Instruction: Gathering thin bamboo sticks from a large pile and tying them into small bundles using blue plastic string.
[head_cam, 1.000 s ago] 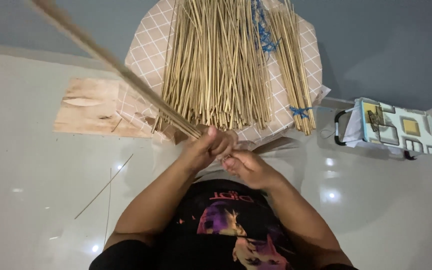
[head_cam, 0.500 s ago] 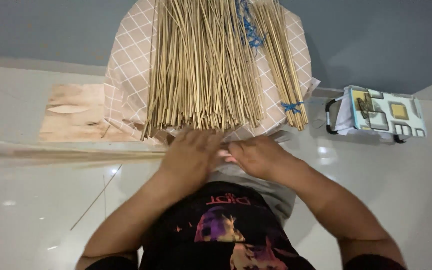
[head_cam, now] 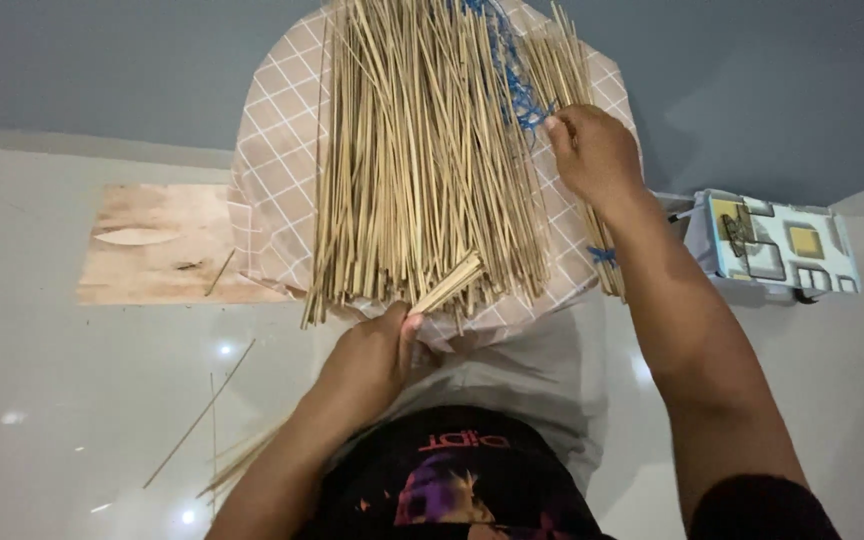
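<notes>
The left hand [head_cam: 372,360] sits low at centre, clenched around a small bundle of sticks [head_cam: 449,284] — the bundle pokes out past the thumb toward two o'clock, its cut ends resting against the near edge of the big pile of sticks [head_cam: 422,160]. Behind the wrist, more of those thin sticks trail out toward seven o'clock over the glossy white floor [head_cam: 52,420]. So its long axis runs seven to two.

Up at one o'clock, the right hand [head_cam: 594,150] is stretched well away from the left, fingers curled onto the side bundle [head_cam: 577,95] at the pile's right edge, just beside the blue string [head_cam: 517,85] — whether it actually grips a stick, I cannot tell.

The pile lies on a checked pink sheet [head_cam: 277,170], sticks running twelve to six, fanning slightly toward the person. At three o'clock a patterned box [head_cam: 787,245] stands on the floor; its contents are hidden. At nine o'clock lies a wooden board [head_cam: 152,245], and two loose sticks [head_cam: 202,415] lie on the floor at eight.
</notes>
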